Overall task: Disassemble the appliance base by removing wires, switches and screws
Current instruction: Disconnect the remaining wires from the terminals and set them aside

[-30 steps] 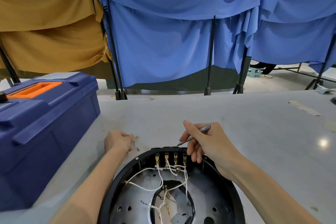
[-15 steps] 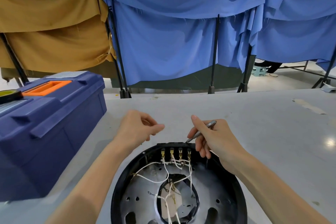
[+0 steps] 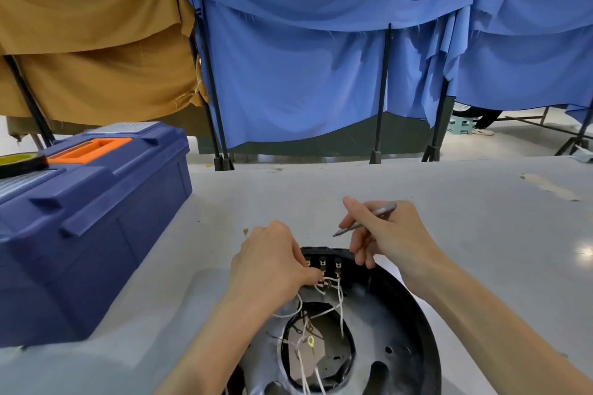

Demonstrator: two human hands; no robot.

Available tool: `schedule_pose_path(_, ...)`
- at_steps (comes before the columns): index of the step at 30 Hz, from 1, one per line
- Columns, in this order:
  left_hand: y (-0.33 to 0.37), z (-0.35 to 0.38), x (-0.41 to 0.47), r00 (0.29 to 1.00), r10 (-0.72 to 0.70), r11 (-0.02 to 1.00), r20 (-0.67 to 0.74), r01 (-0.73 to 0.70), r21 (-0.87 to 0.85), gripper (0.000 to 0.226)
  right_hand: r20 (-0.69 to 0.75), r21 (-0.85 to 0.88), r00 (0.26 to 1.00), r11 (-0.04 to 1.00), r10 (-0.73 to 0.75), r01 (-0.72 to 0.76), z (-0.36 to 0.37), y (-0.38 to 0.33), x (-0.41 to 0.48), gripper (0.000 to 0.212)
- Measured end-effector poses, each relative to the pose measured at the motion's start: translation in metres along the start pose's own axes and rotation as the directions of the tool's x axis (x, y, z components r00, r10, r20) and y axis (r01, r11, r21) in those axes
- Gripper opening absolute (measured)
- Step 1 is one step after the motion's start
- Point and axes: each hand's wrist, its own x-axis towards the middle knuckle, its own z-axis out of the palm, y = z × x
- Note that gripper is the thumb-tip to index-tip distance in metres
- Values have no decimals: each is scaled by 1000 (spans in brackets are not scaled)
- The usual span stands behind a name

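The round black appliance base (image 3: 414,327) lies open side up at the table's near edge, with a metal plate inside and white wires (image 3: 338,305) running to a row of brass terminals (image 3: 330,264) at its far rim. My left hand (image 3: 272,263) reaches over the left end of that row, and its fingertips pinch a wire connector there. My right hand (image 3: 388,234) hovers just beyond the rim and grips a slim grey screwdriver (image 3: 365,221), tip pointing left.
A big blue toolbox (image 3: 90,218) with an orange handle stands on the grey table (image 3: 449,202) to the left, with a tape roll (image 3: 19,163) on its lid. A small removed part (image 3: 245,231) lies beyond my left hand. Blue and tan cloth screens hang behind the table.
My left hand moved from the table beyond the base, where it left a small part, onto the terminal row and took hold of a connector. My right hand kept the screwdriver and stayed near the rim.
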Motion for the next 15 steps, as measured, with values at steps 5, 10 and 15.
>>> schedule_pose_path(5, 2, -1, -2, 1000, -6, 1000, 18, 6, -28, 17, 165, 24, 986, 999, 28, -33, 8, -1, -3, 56)
schedule_pose_path(10, 10, 8, -3, 1000, -2, 998, 10, 3, -68, 23, 107, -31, 990, 996, 92, -89, -4, -3, 0, 64)
schedule_pose_path(15, 17, 20, -1, 999, 12, 999, -33, -14, -52, 18, 82, -53, 992, 994, 96, -92, -13, -9, 2, 41)
